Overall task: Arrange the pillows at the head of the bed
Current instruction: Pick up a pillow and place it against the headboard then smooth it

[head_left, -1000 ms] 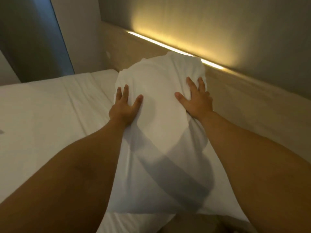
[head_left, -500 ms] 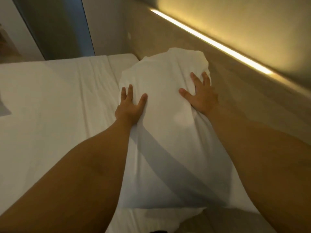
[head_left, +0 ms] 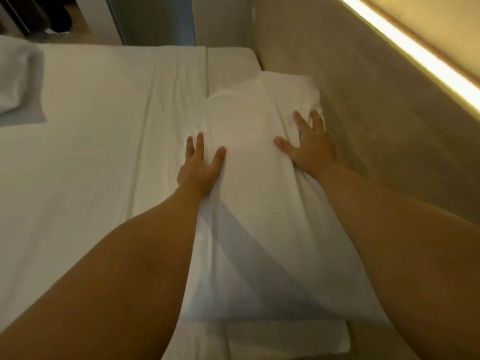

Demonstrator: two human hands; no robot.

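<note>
A white pillow lies lengthwise on the bed along the wooden headboard. My left hand presses flat on its left side with the fingers spread. My right hand presses flat on its right side, close to the headboard, fingers also spread. Neither hand grips the fabric. Under the near end of this pillow, a second white pillow shows at the bottom of the view.
The white sheet of the bed stretches to the left. A folded white cloth lies at the far left edge. A lit strip runs along the top of the headboard. A dark wall panel stands beyond the bed.
The pillow has gone down from a raised tilt to lying flatter against the headboard. Both hands stayed flat on it and moved down with it. My view tipped downward.
</note>
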